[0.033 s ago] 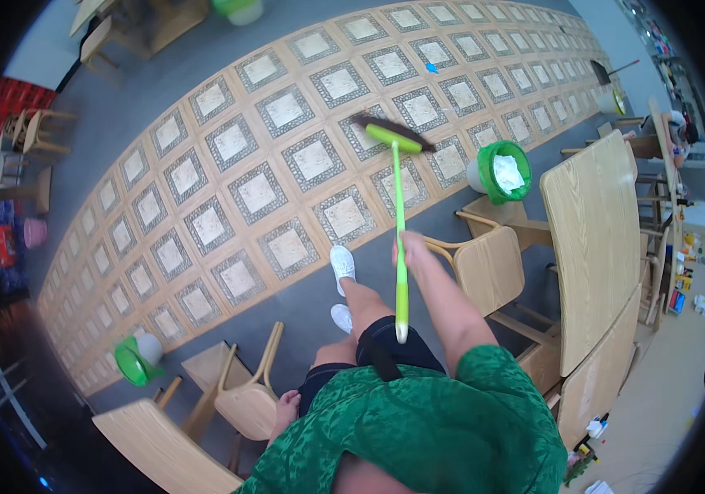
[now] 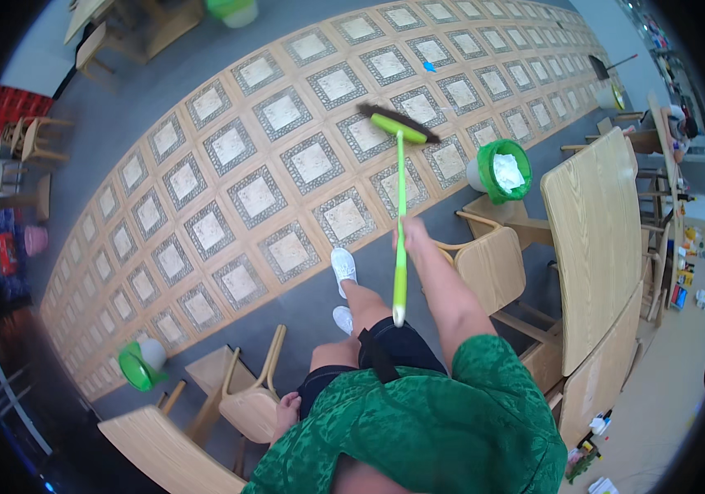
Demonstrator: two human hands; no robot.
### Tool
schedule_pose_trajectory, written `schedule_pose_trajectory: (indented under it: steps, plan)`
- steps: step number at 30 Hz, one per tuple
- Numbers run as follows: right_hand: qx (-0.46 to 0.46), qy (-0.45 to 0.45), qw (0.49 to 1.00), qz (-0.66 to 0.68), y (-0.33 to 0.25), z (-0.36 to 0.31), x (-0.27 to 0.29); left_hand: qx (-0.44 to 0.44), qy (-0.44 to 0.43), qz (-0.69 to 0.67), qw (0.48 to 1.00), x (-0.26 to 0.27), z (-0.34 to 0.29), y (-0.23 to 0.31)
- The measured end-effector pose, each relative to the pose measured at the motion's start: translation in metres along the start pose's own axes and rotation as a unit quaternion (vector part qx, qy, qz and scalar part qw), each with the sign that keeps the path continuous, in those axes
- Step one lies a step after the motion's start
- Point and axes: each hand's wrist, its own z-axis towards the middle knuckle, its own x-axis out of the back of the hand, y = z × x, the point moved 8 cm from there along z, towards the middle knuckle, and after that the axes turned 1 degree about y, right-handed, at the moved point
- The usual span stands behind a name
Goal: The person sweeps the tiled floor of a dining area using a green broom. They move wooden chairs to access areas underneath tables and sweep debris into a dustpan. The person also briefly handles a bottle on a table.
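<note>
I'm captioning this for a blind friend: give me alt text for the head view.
The right hand grips a green broom, its dark bristles over a tiled floor, while the left hand hangs beside dark shorts. A blue scrap lies beyond the bristles; a green-lined bin, a chair and a table stand to the right.

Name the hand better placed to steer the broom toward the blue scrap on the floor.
Likely the right hand: it grips the broom, arm stretched forward, while the left hand hangs low at the side, off the broom.
</note>
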Motion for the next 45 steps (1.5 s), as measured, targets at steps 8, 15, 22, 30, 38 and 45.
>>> schedule_pose_trajectory:
  steps: [8,15,22,30,38,45]
  plan:
    - [0.023,0.020,0.998,-0.061,-0.100,-0.014,0.040,0.039,0.022,0.063,0.997,0.038,0.030,0.010]
    - [-0.188,0.014,0.979,-0.079,0.073,-0.135,0.111,-0.082,0.017,0.148,0.985,0.029,0.073,0.099]
    - [0.031,0.007,0.998,-0.051,-0.096,0.021,0.053,0.000,-0.062,0.125,0.990,0.045,0.056,0.136]
    - [0.004,-0.038,0.995,-0.093,-0.059,-0.094,0.053,0.059,-0.054,0.059,0.995,0.055,0.052,0.119]
    - [0.198,-0.191,0.710,-0.648,0.017,-0.152,-0.082,0.041,0.019,-0.067,0.997,0.035,0.057,0.090]
    - [0.357,-0.331,0.468,-0.738,0.140,-0.126,-0.400,0.088,0.076,-0.188,0.975,0.056,0.019,0.038]
